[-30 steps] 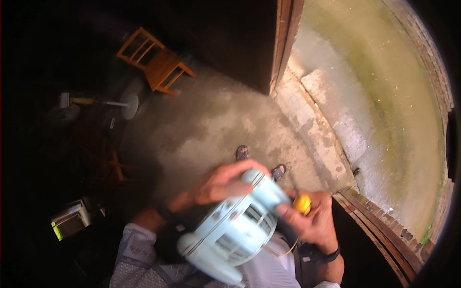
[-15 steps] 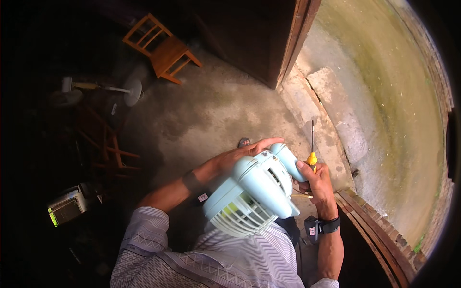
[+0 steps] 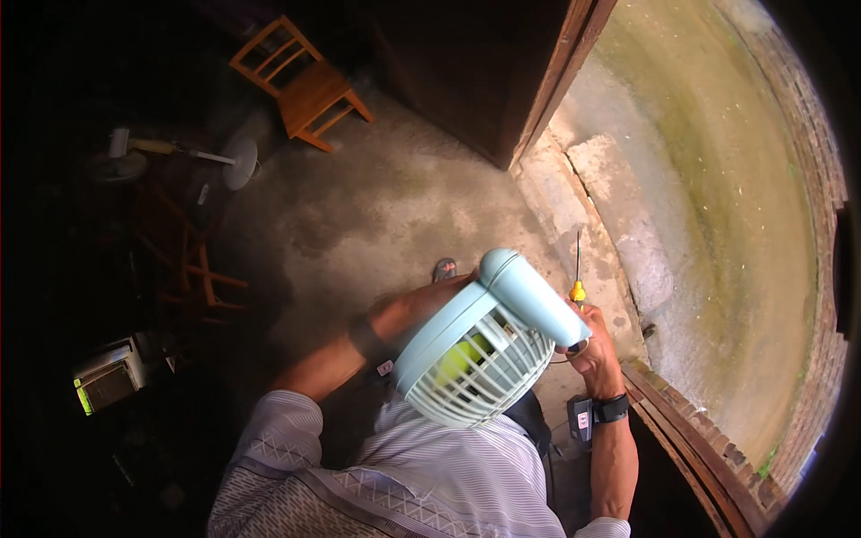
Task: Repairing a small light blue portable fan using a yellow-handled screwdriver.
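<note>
A light blue electric fan (image 3: 534,291) with a slatted grille and yellow-green blades is held up in front of my body. My left hand (image 3: 446,294) holds it from the far left side, its fingers hidden behind the housing. At the fan's right edge, my right hand (image 3: 596,345) grips a screwdriver (image 3: 578,289) with a yellow handle. Its thin shaft points away from me and touches nothing. The fingers of that hand also rest against the fan's lower right end, where a thin cord or wire shows.
A wooden chair (image 3: 314,94) stands at the far left. Nearer are a white pole with a round disc (image 3: 240,164) and a tipped brown wooden frame (image 3: 211,282). A dark door (image 3: 466,81) and a stone sill (image 3: 560,184) border the yard on the right.
The fan has been turned, so its grille and blades now face up more and its blue casing points to the right. My left hand has gone mostly behind it.
</note>
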Available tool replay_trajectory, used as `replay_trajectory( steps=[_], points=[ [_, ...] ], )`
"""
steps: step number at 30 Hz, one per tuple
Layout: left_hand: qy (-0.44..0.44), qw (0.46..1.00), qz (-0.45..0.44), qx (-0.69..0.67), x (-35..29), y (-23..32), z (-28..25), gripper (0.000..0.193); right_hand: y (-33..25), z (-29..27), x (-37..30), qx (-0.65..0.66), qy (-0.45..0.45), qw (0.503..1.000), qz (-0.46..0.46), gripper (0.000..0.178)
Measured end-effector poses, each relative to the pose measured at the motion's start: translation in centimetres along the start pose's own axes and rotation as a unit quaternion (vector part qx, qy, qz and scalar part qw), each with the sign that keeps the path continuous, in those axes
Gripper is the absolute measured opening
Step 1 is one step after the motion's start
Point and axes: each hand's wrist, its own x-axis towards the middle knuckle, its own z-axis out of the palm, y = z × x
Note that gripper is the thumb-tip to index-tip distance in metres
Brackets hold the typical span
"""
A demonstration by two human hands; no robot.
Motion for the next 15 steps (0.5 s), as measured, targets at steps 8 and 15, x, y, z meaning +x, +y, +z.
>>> replay_trajectory(
  steps=[8, 15],
  points=[
    [0.016, 1.000, 0.008, 0.021, -1.0, -1.4, 0.1, 0.067, -1.2, -0.3, 0.2, 0.104, -0.038, 0.993, 0.047, 0.027],
    [-0.003, 0.991, 0.071, 0.112, -2.8, -8.9, 0.3, 0.060, -2.5, -1.0, -2.4, 0.042, -0.062, 0.994, 0.077, 0.009]
  ],
)
